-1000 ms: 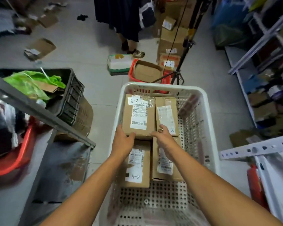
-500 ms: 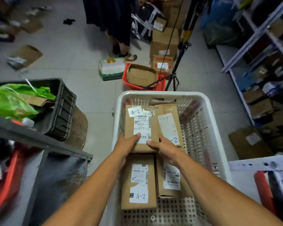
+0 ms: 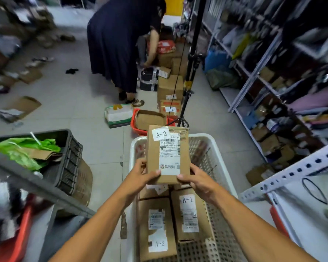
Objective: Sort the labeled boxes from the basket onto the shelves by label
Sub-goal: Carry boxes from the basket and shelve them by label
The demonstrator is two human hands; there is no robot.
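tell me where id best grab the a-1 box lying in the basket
Likely by its two long side edges, coming straight down from above. The A-1 box lies flat, label up, in the white basket. An A-2 box lies close along its left edge, so a finger may need wedging in there.

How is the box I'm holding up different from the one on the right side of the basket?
The held box carries an A-2 tag; the right-hand box in the basket reads A-1. The held box is lifted above the basket, gripped at its near end by the left hand and right hand; the right-hand box lies flat, untouched. Both are brown cardboard with white shipping labels.
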